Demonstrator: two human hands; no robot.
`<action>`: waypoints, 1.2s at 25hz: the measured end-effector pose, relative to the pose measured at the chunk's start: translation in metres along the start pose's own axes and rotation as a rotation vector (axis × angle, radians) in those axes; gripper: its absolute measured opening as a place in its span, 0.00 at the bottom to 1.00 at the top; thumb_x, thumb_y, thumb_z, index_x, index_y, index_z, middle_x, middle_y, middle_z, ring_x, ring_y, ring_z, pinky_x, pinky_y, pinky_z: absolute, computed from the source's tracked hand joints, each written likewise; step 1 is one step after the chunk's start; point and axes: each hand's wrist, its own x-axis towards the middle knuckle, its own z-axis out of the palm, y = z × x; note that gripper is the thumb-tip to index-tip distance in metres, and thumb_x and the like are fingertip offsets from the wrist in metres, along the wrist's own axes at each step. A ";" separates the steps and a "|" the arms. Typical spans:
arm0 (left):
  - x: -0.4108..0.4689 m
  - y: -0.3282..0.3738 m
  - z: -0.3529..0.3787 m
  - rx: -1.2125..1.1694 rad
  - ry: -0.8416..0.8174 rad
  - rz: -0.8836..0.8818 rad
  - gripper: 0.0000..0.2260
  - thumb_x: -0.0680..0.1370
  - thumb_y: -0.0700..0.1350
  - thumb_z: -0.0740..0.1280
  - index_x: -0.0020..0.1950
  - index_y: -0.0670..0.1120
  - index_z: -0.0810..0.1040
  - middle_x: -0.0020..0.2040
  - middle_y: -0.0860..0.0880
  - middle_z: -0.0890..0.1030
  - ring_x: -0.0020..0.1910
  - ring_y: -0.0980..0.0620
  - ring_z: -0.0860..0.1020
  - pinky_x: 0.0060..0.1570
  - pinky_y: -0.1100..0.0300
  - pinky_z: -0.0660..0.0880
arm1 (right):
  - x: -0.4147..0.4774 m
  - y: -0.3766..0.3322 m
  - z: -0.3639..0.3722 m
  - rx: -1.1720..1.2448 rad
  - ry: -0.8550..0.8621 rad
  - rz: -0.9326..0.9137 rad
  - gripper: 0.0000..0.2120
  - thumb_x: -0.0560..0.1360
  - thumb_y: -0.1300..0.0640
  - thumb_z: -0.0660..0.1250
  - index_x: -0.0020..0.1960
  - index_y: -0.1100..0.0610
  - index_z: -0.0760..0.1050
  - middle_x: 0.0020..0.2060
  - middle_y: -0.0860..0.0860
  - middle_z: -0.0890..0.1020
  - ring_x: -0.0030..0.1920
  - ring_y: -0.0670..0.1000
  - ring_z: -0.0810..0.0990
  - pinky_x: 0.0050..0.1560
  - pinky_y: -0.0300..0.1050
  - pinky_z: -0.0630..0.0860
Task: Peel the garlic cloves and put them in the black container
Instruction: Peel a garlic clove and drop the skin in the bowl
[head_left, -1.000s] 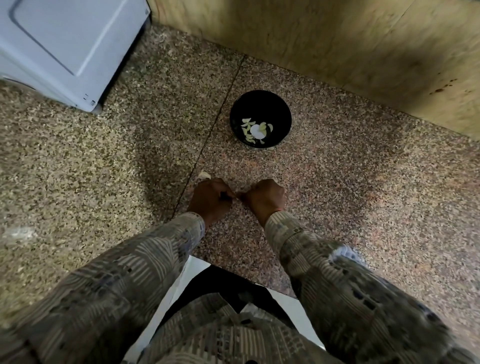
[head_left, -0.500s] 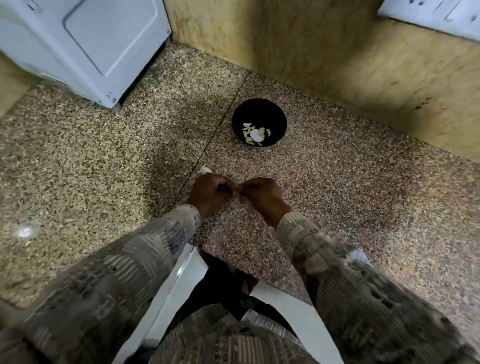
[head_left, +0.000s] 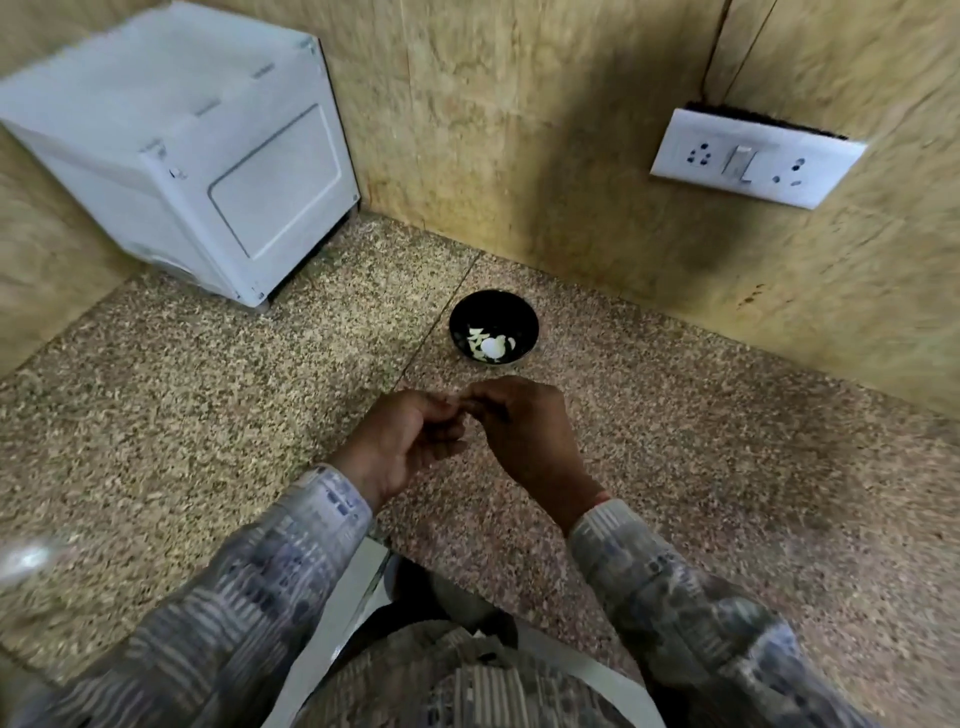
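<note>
1. The black container (head_left: 493, 304) stands on the speckled stone surface (head_left: 675, 441), close to the back wall (head_left: 519, 130). Pale garlic pieces (head_left: 490, 345) lie in its bottom.
2. Just in front of the container, the left hand (head_left: 410, 441) and the right hand (head_left: 524, 421) meet at the fingertips, above the surface.
3. Both hands have their fingers curled inward. Whether a clove is pinched between them cannot be told, as the spot is too small and blurred.
4. Patterned sleeves (head_left: 291, 561) cover both forearms.
5. A white boxy appliance (head_left: 197, 156) sits in the left corner, well apart from the container.
6. A white socket plate (head_left: 753, 156) is fixed to the wall on the right.
</note>
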 end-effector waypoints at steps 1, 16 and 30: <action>-0.007 0.003 0.004 0.163 0.043 0.189 0.07 0.80 0.35 0.67 0.45 0.41 0.83 0.41 0.42 0.84 0.36 0.49 0.82 0.39 0.55 0.83 | 0.002 -0.006 -0.004 0.060 0.014 0.043 0.04 0.74 0.66 0.75 0.47 0.60 0.86 0.39 0.52 0.87 0.39 0.48 0.83 0.44 0.38 0.78; -0.063 0.042 0.024 0.747 0.232 1.116 0.07 0.74 0.35 0.74 0.48 0.46 0.87 0.46 0.52 0.87 0.41 0.58 0.83 0.46 0.68 0.78 | 0.010 -0.087 -0.056 0.759 -0.031 0.544 0.05 0.80 0.69 0.67 0.51 0.68 0.81 0.41 0.59 0.86 0.38 0.50 0.81 0.38 0.41 0.81; -0.095 0.059 0.033 0.061 -0.015 0.571 0.06 0.76 0.30 0.70 0.52 0.34 0.83 0.47 0.33 0.85 0.48 0.36 0.85 0.56 0.45 0.81 | 0.001 -0.113 -0.053 0.956 0.097 0.389 0.06 0.79 0.68 0.67 0.55 0.67 0.81 0.44 0.62 0.84 0.42 0.53 0.82 0.46 0.46 0.81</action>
